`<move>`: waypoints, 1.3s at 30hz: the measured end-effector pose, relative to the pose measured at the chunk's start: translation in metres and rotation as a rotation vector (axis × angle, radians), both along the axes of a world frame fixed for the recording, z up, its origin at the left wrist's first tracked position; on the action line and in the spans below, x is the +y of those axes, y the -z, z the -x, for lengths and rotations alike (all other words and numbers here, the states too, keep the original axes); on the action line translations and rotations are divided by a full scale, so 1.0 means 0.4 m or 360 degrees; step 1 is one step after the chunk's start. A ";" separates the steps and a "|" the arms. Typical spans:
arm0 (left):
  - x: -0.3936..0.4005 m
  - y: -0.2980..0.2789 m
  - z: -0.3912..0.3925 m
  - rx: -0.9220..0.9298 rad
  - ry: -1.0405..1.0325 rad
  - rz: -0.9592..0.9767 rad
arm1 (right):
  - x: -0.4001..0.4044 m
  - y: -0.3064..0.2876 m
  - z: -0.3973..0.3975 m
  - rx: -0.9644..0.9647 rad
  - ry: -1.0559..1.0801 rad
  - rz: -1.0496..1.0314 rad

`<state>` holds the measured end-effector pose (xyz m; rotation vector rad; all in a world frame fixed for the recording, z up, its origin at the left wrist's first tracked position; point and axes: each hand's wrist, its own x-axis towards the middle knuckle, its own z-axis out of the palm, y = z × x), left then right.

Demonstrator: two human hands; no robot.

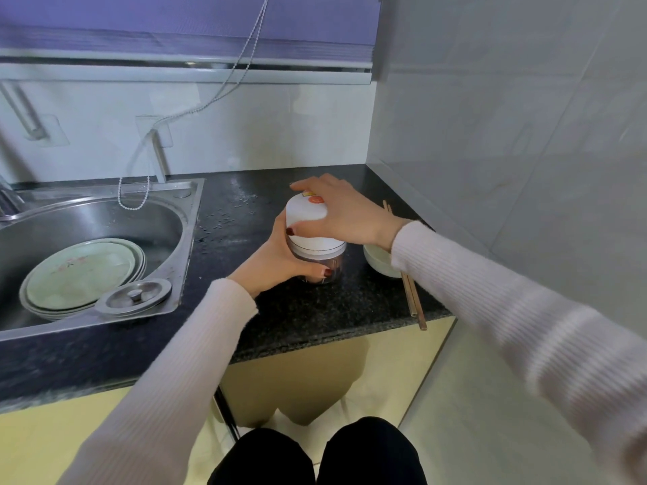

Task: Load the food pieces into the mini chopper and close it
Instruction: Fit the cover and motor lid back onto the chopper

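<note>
while the left hand (276, 260) is wrapping round the clear cup of the mini chopper (315, 236) on the table (308, 309), the right hand (336, 211) is clasping its white lid (306, 218) from above, a bowl (380, 262) sitting just under the right wrist.

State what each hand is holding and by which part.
Both hold the mini chopper: the left hand wraps its clear cup from the side, the right hand grips the white lid from above.
</note>
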<state>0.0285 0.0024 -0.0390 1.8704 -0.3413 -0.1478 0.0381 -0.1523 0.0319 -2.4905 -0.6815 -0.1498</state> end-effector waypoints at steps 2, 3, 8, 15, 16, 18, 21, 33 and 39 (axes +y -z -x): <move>-0.001 0.002 0.000 0.0002 -0.0023 -0.0023 | 0.011 0.014 0.004 -0.0134 0.0096 0.0097; -0.002 0.003 0.000 0.0006 -0.0028 -0.0027 | 0.016 0.020 0.007 -0.0196 0.0128 0.0144; -0.004 -0.001 -0.003 0.0043 -0.0014 -0.0141 | 0.006 0.006 0.017 -0.0139 0.0102 0.0209; -0.006 -0.009 0.001 0.0103 -0.0002 -0.0181 | -0.001 -0.043 -0.004 0.0090 -0.0034 0.0355; -0.007 -0.009 0.002 0.0109 0.0004 -0.0195 | -0.003 -0.041 -0.006 0.0107 -0.0037 0.0353; -0.008 -0.010 0.002 0.0117 0.0022 -0.0207 | -0.008 -0.039 -0.012 0.0141 -0.0051 0.0329; -0.006 -0.010 0.003 0.0141 0.0034 -0.0206 | -0.011 -0.046 -0.024 0.0194 -0.0079 0.0333; -0.008 -0.023 0.005 0.0110 0.0108 -0.0227 | 0.003 -0.021 -0.002 0.0098 0.0061 0.0350; -0.012 -0.023 0.008 0.0120 0.0076 -0.0244 | 0.013 -0.013 0.002 0.0069 0.0155 0.0332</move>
